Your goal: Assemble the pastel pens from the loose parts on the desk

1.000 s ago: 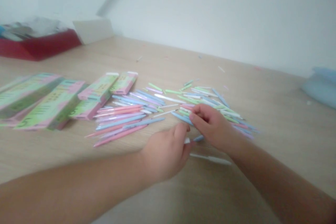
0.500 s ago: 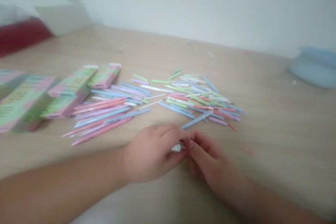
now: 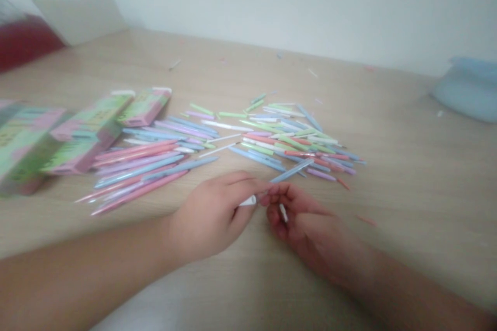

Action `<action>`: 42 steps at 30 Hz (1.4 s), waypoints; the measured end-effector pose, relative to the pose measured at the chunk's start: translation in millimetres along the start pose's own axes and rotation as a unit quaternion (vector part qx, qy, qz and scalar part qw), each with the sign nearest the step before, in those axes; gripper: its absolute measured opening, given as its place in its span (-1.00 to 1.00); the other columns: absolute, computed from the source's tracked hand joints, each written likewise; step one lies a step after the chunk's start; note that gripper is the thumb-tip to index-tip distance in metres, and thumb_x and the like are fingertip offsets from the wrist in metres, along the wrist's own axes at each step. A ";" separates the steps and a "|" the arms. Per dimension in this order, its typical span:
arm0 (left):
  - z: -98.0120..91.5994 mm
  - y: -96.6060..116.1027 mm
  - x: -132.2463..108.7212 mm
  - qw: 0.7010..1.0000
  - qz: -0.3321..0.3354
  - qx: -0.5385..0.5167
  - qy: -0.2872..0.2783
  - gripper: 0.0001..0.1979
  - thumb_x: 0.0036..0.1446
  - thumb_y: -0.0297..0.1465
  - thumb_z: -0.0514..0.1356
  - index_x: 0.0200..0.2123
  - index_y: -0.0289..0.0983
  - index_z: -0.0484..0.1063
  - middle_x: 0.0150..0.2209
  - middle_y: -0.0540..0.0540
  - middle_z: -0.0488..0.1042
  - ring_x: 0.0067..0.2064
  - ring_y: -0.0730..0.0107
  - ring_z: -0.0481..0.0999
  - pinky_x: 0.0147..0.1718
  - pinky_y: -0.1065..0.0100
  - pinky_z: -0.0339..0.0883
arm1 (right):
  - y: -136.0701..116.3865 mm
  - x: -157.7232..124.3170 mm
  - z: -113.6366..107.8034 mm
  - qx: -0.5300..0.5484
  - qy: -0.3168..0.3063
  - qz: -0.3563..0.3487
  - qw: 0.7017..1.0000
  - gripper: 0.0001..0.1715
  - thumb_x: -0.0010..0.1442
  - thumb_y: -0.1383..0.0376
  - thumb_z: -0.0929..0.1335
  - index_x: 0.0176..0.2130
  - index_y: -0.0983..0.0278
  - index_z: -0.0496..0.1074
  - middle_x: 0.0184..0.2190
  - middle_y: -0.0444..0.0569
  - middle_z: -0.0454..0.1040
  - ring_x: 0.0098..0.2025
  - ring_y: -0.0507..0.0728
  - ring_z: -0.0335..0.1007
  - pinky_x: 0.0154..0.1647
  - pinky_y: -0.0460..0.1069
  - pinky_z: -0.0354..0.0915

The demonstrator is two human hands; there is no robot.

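My left hand [image 3: 217,217] is closed around a white pen barrel [image 3: 247,200]; only its open, tube-like end sticks out between thumb and forefinger. Close against it, the fingers of my right hand [image 3: 310,222] are curled, with a small white piece [image 3: 283,212] showing among them. What that piece is I cannot make out. Just beyond both hands lies a loose pile of short pastel pen parts [image 3: 287,139] in blue, green, white, red and purple. To the left of it are longer pink, blue and purple pens [image 3: 143,170], roughly side by side.
Several pink-and-green boxes [image 3: 87,121] lie at the left. A red object [image 3: 29,44] and an upright pale panel [image 3: 79,18] stand at the back left. A light blue bag-like thing [image 3: 468,88] rests at the far right. Small scraps dot the table [image 3: 407,165].
My right hand has turned and loosened its thumb, so the small white piece now shows in its fingers. My left hand still holds the barrel. The view has shifted slightly.
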State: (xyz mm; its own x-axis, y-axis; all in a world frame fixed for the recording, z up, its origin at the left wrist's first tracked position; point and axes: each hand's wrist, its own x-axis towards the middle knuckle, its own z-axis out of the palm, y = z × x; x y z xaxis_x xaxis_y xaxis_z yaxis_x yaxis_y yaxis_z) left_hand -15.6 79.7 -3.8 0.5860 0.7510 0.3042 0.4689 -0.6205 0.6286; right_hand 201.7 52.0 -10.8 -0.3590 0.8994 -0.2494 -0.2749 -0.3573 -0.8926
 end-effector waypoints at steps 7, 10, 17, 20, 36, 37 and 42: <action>0.6 3.4 0.1 0.996 -0.087 0.030 0.011 -0.68 0.39 -0.46 0.13 0.11 -0.10 0.52 0.02 0.06 0.67 0.02 0.36 0.65 0.02 0.37 0.44 | 4.5 -3.9 -3.6 -0.208 -0.001 -0.035 0.977 -0.69 0.29 0.28 0.41 0.04 0.15 0.49 -0.27 -0.10 0.54 -0.29 0.10 0.41 -0.30 -0.01 0.37; 2.3 2.9 0.7 0.995 -0.091 0.028 0.024 -0.71 0.40 -0.44 0.12 0.08 -0.10 0.52 -0.02 0.07 0.67 -0.01 0.36 0.66 -0.03 0.38 0.43 | 2.3 -5.5 -2.7 -0.215 -0.007 -0.058 0.975 -0.63 0.28 0.30 0.44 0.08 0.14 0.47 -0.11 -0.05 0.60 -0.20 0.11 0.52 -0.22 0.00 0.46; 4.9 -1.2 0.7 0.995 -0.083 0.009 0.048 -0.74 0.40 -0.45 0.14 0.06 -0.10 0.50 -0.03 0.09 0.65 -0.02 0.39 0.64 -0.02 0.39 0.41 | 8.0 -1.3 -1.5 -0.117 -0.050 -0.084 0.988 -0.65 0.40 0.30 0.45 0.14 0.06 0.47 0.15 -0.04 0.60 0.20 0.11 0.56 0.25 0.07 0.48; 4.0 -2.2 1.8 0.995 -0.077 0.005 0.068 -0.76 0.42 -0.45 0.15 0.06 -0.10 0.50 -0.03 0.10 0.65 0.00 0.42 0.63 0.01 0.41 0.40 | 9.1 -3.5 -1.5 -0.100 -0.049 -0.076 0.991 -0.68 0.44 0.25 0.45 0.15 0.03 0.46 0.24 -0.06 0.56 0.30 0.11 0.48 0.36 0.08 0.40; 0.5 1.3 2.9 0.997 -0.015 -0.060 0.035 -0.89 0.39 -0.42 0.24 -0.09 -0.17 0.58 -0.17 0.09 0.69 -0.12 0.48 0.66 -0.11 0.50 0.42 | -10.7 -21.1 -10.5 -0.422 0.064 -0.318 0.846 -0.94 0.41 0.26 0.46 -0.17 0.10 0.50 -0.44 -0.25 0.57 -0.45 0.00 0.54 -0.43 -0.15 0.45; 0.2 1.4 3.0 0.998 -0.011 -0.061 0.033 -0.89 0.40 -0.43 0.23 -0.09 -0.18 0.58 -0.18 0.09 0.68 -0.13 0.48 0.66 -0.12 0.50 0.42 | -8.0 -20.5 -11.3 -0.421 0.064 -0.321 0.846 -0.93 0.41 0.28 0.45 -0.11 0.08 0.50 -0.39 -0.24 0.59 -0.41 0.00 0.56 -0.38 -0.15 0.47; -0.4 1.5 3.6 0.997 -0.004 -0.060 0.042 -0.87 0.42 -0.45 0.20 -0.07 -0.20 0.55 -0.17 0.06 0.67 -0.11 0.47 0.64 -0.07 0.50 0.41 | -1.7 -18.0 -11.7 -0.428 0.102 -0.304 0.845 -0.83 0.42 0.32 0.43 -0.03 0.05 0.46 -0.33 -0.23 0.55 -0.39 -0.01 0.54 -0.41 -0.16 0.46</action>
State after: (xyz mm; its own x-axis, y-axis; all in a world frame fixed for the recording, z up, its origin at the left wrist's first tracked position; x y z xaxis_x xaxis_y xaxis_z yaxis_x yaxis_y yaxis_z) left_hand -13.1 81.6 -1.5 0.5233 0.7749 0.3546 0.3874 -0.5870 0.7109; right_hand 219.0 39.3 -9.3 -0.1982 0.9072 0.3712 0.4242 0.4208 -0.8019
